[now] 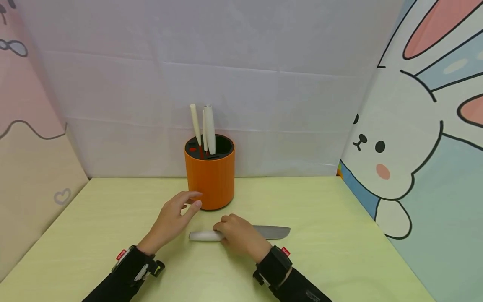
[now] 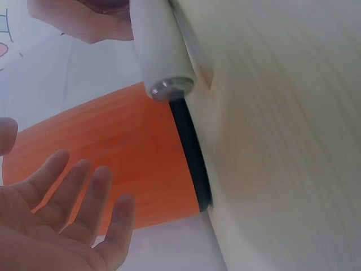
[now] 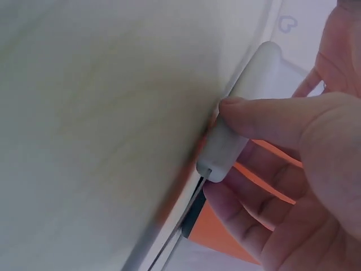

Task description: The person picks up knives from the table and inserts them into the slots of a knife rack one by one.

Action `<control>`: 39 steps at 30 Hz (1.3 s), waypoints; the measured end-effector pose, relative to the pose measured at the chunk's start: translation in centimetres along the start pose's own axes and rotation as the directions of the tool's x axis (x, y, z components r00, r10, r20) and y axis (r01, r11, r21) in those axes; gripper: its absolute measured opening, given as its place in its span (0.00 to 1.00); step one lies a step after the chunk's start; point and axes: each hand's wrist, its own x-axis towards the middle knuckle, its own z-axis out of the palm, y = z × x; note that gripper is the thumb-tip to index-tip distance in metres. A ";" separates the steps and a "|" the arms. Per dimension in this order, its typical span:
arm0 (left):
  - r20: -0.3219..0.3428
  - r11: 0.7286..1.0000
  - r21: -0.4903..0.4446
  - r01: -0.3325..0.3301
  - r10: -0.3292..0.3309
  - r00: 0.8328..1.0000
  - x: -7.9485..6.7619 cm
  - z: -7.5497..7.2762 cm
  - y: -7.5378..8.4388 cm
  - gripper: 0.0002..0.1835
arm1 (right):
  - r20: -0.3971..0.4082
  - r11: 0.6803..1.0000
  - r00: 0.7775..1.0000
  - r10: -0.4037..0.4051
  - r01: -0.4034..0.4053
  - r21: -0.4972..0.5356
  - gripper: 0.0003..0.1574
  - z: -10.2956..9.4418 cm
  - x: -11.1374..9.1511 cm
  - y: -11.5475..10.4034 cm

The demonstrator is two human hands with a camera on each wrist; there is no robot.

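A kitchen knife with a white handle lies sideways low over the table, its wide blade pointing right. My right hand pinches the knife's handle near the blade; in the right wrist view the thumb lies along one side of the handle and the fingers along the other. My left hand is held out with spread, relaxed fingers beside the orange knife block, fingertips overlapping its lower left side. Nothing lies in the left palm. Several white-handled tools stand in the block's black top.
The pale yellow table meets a white cloth backdrop just behind the block. Printed cartoon panels flank it, a rabbit panel on the right and a pink and cream one on the left.
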 end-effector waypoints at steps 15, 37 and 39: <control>-0.001 1.000 -0.011 0.010 -0.010 1.000 0.3 -0.5 -0.3 0.20 | -0.120 0.992 0.991 0.059 -0.044 0.121 0.20 -3.7 -1.6 1.3; 0.016 0.999 -0.013 0.040 -0.040 0.999 0.7 -0.6 0.1 0.20 | -0.378 0.916 0.916 0.131 0.034 0.400 0.26 -9.1 -3.7 2.7; 0.014 0.999 -0.018 0.040 -0.040 0.999 0.7 -0.5 0.1 0.20 | -0.400 0.909 0.908 0.127 0.055 0.413 0.27 -9.3 -3.7 2.7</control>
